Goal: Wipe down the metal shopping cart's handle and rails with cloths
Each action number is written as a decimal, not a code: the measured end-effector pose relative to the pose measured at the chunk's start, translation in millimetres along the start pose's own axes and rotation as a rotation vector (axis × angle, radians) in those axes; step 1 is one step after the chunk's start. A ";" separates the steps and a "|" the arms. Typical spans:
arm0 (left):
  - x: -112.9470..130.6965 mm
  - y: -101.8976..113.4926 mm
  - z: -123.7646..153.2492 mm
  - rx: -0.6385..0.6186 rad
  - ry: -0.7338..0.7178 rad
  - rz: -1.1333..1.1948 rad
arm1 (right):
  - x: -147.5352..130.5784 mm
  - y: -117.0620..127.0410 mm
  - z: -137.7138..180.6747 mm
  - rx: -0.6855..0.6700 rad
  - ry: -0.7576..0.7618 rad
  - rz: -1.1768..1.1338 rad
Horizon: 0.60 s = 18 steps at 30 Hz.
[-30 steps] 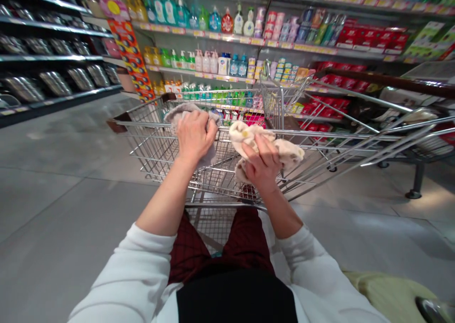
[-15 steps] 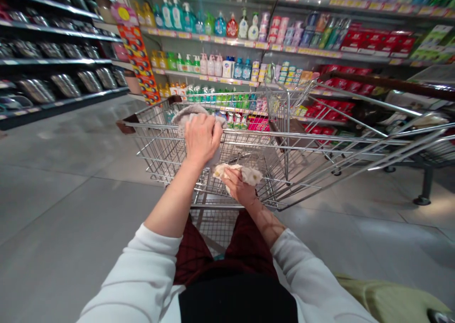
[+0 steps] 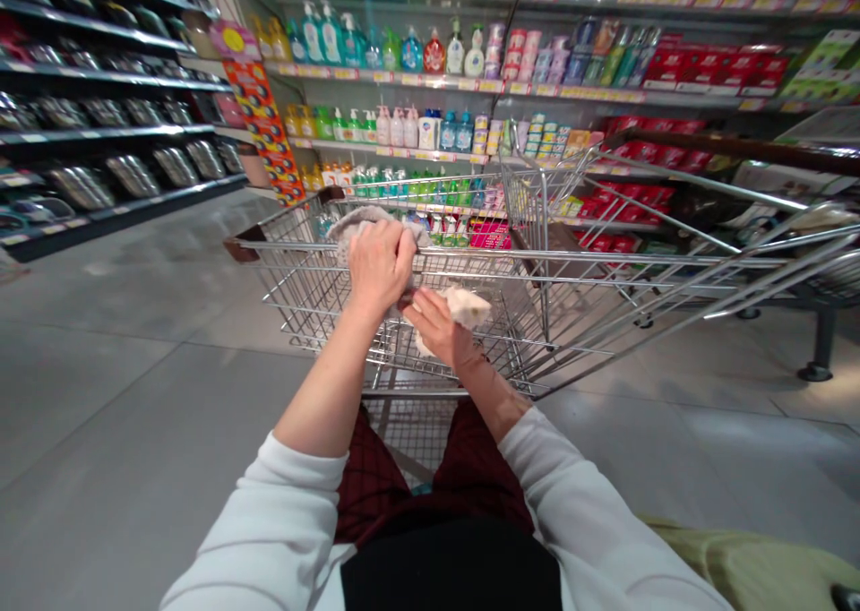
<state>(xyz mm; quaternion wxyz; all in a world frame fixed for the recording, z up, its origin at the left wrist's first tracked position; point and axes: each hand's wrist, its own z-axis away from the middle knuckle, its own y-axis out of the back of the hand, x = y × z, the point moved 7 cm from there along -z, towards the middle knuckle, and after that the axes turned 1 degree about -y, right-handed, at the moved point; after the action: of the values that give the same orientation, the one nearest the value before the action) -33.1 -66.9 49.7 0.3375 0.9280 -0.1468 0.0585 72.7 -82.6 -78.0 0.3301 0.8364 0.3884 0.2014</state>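
Note:
A metal shopping cart [image 3: 430,257] stands across in front of me, its near top rail running from left to right. My left hand [image 3: 380,262] is closed over that rail and grips a grey cloth [image 3: 359,219], part of which drapes inside the basket. Just below the rail, at the cart's near side, my right hand [image 3: 440,324] is closed on a cream cloth [image 3: 468,308] with yellowish spots. Its fingertips are close beside the left hand; whether they touch I cannot tell.
Shelves with pump bottles [image 3: 409,51] and red boxes [image 3: 718,69] stand behind the cart. Metal pots [image 3: 127,172] fill a rack at the left. The cart's child-seat flap [image 3: 557,244] is folded inside the basket. Another wheeled stand [image 3: 816,342] is at the right. An olive-green thing [image 3: 745,557] lies low right.
My right hand has moved up and left with the cream cloth, closer to the left hand. The left hand stays on the rail with the grey cloth.

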 end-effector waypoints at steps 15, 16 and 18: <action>0.1 0.6 3.3 0.044 0.023 0.003 | 12.1 104.0 23.5 0.521 -0.014 0.223; 0.1 1.0 3.4 0.048 0.029 0.006 | 18.6 118.7 22.9 0.593 -0.049 0.262; 0.1 1.2 3.3 0.046 0.042 0.011 | 30.9 133.6 23.1 0.664 -0.097 0.327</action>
<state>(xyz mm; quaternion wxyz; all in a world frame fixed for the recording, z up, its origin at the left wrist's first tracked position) -33.3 -69.9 47.9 0.3186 0.9333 -0.1433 0.0830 174.6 -131.7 3.0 0.0224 0.9574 0.2781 0.0748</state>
